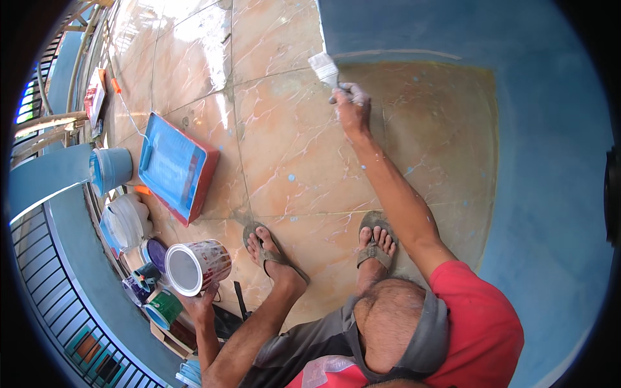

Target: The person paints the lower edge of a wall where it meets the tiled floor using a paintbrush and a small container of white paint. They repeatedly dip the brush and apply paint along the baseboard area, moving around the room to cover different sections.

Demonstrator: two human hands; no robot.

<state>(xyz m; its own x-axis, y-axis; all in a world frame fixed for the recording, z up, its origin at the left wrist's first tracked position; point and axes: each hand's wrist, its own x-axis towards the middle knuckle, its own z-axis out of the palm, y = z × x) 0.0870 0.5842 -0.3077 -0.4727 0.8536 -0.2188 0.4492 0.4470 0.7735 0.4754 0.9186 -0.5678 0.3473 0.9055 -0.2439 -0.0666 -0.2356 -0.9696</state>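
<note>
My right hand [353,108] is closed around the handle of a flat paintbrush [325,67], arm stretched forward. White paint coats its bristles. They are at the lower end of a thin white line along the edge of the blue wall [414,29]; whether they touch it I cannot tell. Down at the left, my left hand [202,299] grips a paint can [213,260] from beneath. The can is tilted, smeared with white down its side, and white shows across its round mouth.
A red roller tray [206,178] with blue paint lies left on the tiled floor [291,155], a roller [147,145] in it. Beside it stand a blue bucket [115,167], a whitish plastic container [127,220] and several paint cans [167,306]. A railing [45,265] runs along the left.
</note>
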